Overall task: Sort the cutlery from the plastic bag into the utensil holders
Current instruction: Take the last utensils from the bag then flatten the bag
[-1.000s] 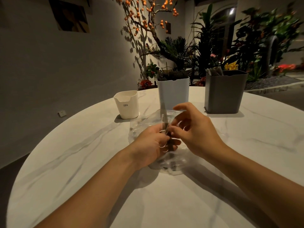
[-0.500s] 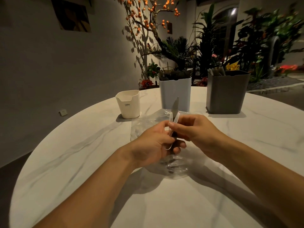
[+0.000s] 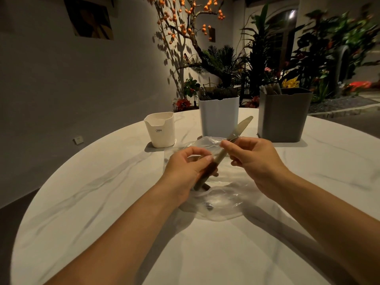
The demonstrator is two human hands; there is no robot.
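bag: clear plastic bag (image 3: pixel 224 199) lies crumpled on the desk (image 3: pixel 102 202) under your hands.
left grip: your left hand (image 3: pixel 186 171) is closed around the knife's dark handle.
right grip: your right hand (image 3: pixel 256 159) pinches the knife (image 3: pixel 236 133) mid-length, blade pointing away.
step: knife is out, not yet sorted.
next: pick a holder: white cup (image 3: pixel 160 129), pale holder (image 3: pixel 219 116), grey holder (image 3: pixel 283 115); drop it upright.

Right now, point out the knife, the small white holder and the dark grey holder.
knife (image 3: pixel 239 130), head view, on the blade.
small white holder (image 3: pixel 161 138), head view, on its front wall below the label.
dark grey holder (image 3: pixel 283 118), head view, on its front wall.
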